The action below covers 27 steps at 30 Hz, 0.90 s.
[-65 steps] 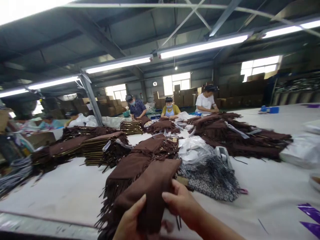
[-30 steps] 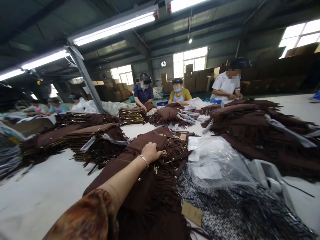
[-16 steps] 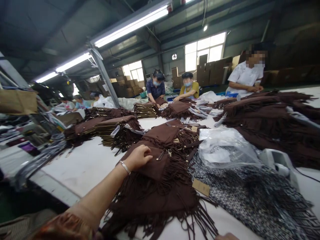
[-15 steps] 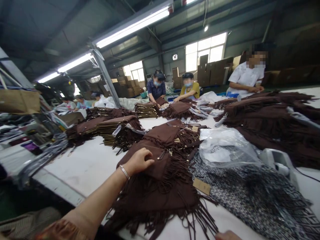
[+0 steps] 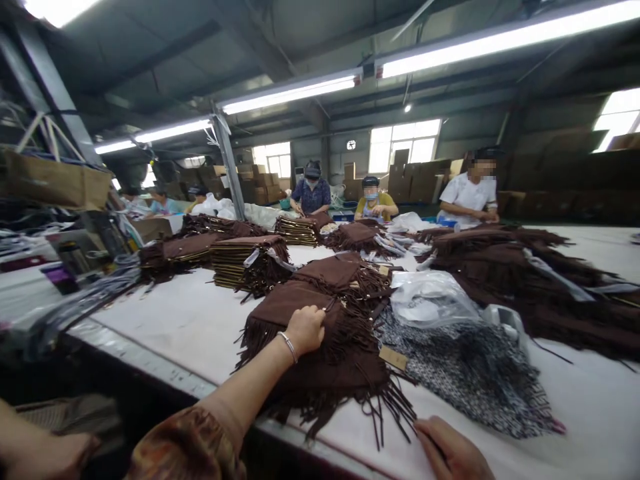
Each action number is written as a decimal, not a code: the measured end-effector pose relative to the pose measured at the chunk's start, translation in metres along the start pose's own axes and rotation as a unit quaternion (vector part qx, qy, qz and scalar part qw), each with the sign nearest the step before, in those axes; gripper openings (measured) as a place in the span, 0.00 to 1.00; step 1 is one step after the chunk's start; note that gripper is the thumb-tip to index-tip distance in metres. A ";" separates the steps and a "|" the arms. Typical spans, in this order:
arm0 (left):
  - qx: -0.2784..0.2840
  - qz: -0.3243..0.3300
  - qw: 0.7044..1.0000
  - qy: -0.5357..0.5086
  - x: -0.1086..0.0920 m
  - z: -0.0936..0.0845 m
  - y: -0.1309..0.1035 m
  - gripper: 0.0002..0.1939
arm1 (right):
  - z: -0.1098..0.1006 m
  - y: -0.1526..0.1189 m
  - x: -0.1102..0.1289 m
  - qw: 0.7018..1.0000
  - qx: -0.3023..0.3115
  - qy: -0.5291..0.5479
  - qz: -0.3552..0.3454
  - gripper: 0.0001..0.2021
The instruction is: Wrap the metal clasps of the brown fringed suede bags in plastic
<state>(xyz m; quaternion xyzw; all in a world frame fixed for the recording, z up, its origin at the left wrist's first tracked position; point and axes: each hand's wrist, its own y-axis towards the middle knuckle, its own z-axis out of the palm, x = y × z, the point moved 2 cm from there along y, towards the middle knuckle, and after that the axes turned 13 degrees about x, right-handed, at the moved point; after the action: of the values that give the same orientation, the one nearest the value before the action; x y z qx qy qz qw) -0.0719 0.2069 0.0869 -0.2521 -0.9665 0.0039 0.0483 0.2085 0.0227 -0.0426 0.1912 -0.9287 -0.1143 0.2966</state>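
Note:
A brown fringed bag [image 5: 280,308] lies on top of overlapping bags of the same kind on the white table. My left hand [image 5: 306,330], with a silver bracelet at the wrist, rests on its right part with the fingers curled in on the brown material. The fingertips are partly hidden. Lower down, another brown fringed bag [image 5: 345,377] spreads its long strands toward the table's near edge. At the bottom right, my right hand [image 5: 453,450] has thumb and finger together at the tip of that bag's fringe [image 5: 400,408]. A tan tag [image 5: 393,357] lies beside the fringe.
Black-and-white patterned fabric [image 5: 465,373] and a clear plastic bag [image 5: 433,300] lie to the right, by a white device [image 5: 506,323]. Brown bags are stacked [image 5: 247,260] behind. Another person's hand [image 5: 55,457] shows at lower left. Several co-workers sit across the table.
The view has shifted, with the table now lower and wider in sight. My left hand's fingers have curled in further right on the bag. More of my right hand shows. Another person's hand has appeared at lower left.

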 end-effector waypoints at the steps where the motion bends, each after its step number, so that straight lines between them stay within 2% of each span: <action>1: -0.008 -0.008 1.000 -0.002 -0.002 0.001 -0.005 0.14 | 0.001 0.000 0.001 1.000 0.000 -0.008 0.001 0.12; 3: -0.021 -0.032 0.999 -0.007 -0.010 0.005 -0.013 0.19 | 0.003 0.000 0.002 1.000 0.004 -0.026 0.006 0.12; 4: -0.025 -0.046 0.999 -0.010 -0.015 0.007 -0.014 0.19 | 0.004 0.000 0.003 0.999 0.005 -0.034 0.007 0.12; 7: -0.026 -0.074 0.997 -0.028 -0.028 0.008 -0.012 0.10 | 0.005 0.000 0.006 0.999 0.005 -0.047 0.005 0.12; 10: -0.027 -0.078 0.996 -0.046 -0.029 -0.003 -0.009 0.14 | 0.005 -0.003 0.009 0.999 0.002 -0.042 0.013 0.14; 12: -0.033 -0.069 0.996 -0.050 -0.023 -0.013 -0.016 0.16 | 0.004 -0.005 0.008 0.999 0.001 -0.029 0.024 0.15; 14: -0.038 -0.055 0.996 -0.051 -0.018 -0.021 -0.035 0.15 | 0.004 -0.005 0.006 0.999 -0.004 -0.006 0.045 0.15; 17: -0.043 0.000 0.998 -0.046 -0.022 -0.019 -0.082 0.12 | 0.002 0.001 0.007 0.992 -0.021 0.044 0.113 0.17; 20: -0.045 0.099 0.992 -0.069 -0.037 -0.003 -0.139 0.08 | 0.000 0.018 0.025 0.983 -0.026 0.100 0.155 0.18; 23: -0.038 0.148 0.975 -0.160 -0.042 0.020 -0.184 0.09 | 0.003 0.044 0.056 0.979 0.009 0.152 0.137 0.19; 25: -0.071 0.119 0.960 -0.244 -0.031 0.034 -0.198 0.11 | 0.008 0.061 0.073 0.979 0.045 0.164 0.115 0.20; 27: -0.145 0.007 0.929 -0.341 -0.010 0.048 -0.201 0.13 | 0.016 0.075 0.086 0.978 0.092 0.155 0.101 0.20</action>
<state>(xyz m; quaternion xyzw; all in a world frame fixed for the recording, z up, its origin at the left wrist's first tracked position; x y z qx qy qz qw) -0.1652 0.0274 0.0450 -0.2463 -0.9129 -0.0503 -0.3216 0.1127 0.0555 0.0125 0.1384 -0.8923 0.0336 0.4283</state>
